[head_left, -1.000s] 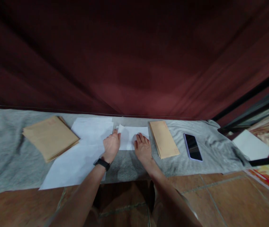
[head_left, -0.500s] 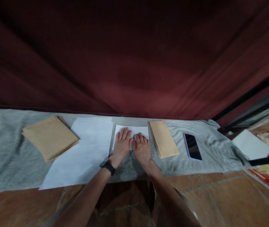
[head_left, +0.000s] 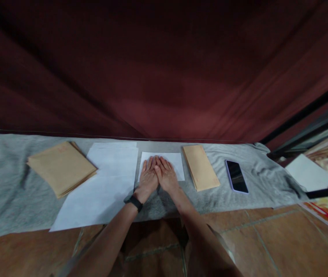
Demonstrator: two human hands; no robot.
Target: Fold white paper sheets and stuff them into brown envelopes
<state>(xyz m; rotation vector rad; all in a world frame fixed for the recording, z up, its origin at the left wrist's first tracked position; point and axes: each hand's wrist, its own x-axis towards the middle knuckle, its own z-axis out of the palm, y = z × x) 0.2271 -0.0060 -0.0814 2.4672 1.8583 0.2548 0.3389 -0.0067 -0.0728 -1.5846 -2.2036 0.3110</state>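
Observation:
A small white sheet of paper (head_left: 178, 163), perhaps folded, lies on the grey cloth in front of me. Flat on its left half rests my left hand (head_left: 148, 176), fingers stretched forward, a dark watch at the wrist. My right hand (head_left: 166, 175) also lies flat on the paper, its fingers touching and partly overlapping the left ones. Neither hand grasps anything. Just left are larger white sheets (head_left: 106, 188). A stack of brown envelopes (head_left: 201, 167) lies close by on the right.
Another pile of brown envelopes (head_left: 62, 167) overlaps the white sheets at the left. A phone (head_left: 236, 177) lies on the grey cloth (head_left: 268, 181) to the right. A dark red curtain (head_left: 164, 96) hangs behind; tiled floor (head_left: 256, 238) shows in front.
My right hand has slid left across the paper until its fingers meet my left hand, uncovering the paper's right side. My left hand has hardly moved.

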